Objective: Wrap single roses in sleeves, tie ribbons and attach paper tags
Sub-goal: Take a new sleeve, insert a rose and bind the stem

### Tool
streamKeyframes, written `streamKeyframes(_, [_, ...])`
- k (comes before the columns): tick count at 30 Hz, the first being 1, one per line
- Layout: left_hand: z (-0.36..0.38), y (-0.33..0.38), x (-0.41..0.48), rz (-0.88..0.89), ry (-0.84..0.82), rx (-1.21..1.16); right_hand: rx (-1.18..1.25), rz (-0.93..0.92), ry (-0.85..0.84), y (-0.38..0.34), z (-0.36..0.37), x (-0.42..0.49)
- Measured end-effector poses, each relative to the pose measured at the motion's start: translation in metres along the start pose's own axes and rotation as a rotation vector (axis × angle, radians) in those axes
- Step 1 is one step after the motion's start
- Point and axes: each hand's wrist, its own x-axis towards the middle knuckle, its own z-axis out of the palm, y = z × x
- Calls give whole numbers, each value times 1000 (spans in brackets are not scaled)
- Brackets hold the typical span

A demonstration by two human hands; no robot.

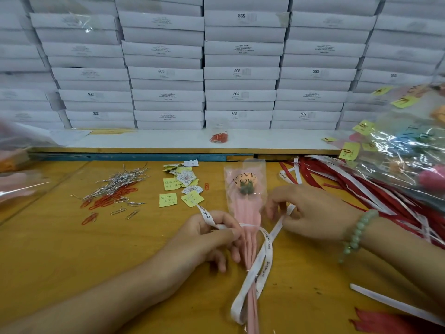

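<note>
1. Tying looks to be the step in hand. The rose (244, 183) lies flat in its clear sleeve (245, 210) at the centre of the worktop (72, 249), with the bloom away from the person and the stem toward them.
2. A white printed ribbon (266, 247) crosses the sleeve at its narrowing neck. Its long tail loops down alongside the stem.
3. Left hand (212, 237): the grip is narrow, pinching the ribbon's left end just beside the sleeve.
4. Right hand (310, 213): the grip is narrow, fingertips pinching the ribbon on the sleeve's right side.
5. Risk: no knot is visible. If either pinch slackens, the wrap would likely loosen and slide down the tapered sleeve.
6. Risk: an uneven pull could crumple the film or drag the rose sideways, because only the left hand steadies it.
7. Risk: the trailing loop may snag on the stem end when drawn tight. I cannot tell whether it passes over or under the stem.
8. The paper tags (168, 200) and paper clips (113, 196) lie well apart to the left. No tag shows on this sleeve.
</note>
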Motion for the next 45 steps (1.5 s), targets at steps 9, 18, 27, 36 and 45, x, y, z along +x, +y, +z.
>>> streamKeyframes(9, [2, 0, 0, 27, 25, 166, 158, -72, -207, 12, -1, 2])
streamKeyframes(18, [0, -2, 2, 14, -4, 162, 588, -34, 167, -14, -15, 2])
streamKeyframes(27, [1, 0, 1, 16, 9, 185, 994, 49, 109, -36, -26, -1])
streamKeyframes(36, [-1, -2, 1, 37, 119, 29, 1257, 64, -201, -39, -25, -1])
streamKeyframes(45, [-5, 1, -2, 38, 68, -45, 746, 70, 18, -45, -5, 1])
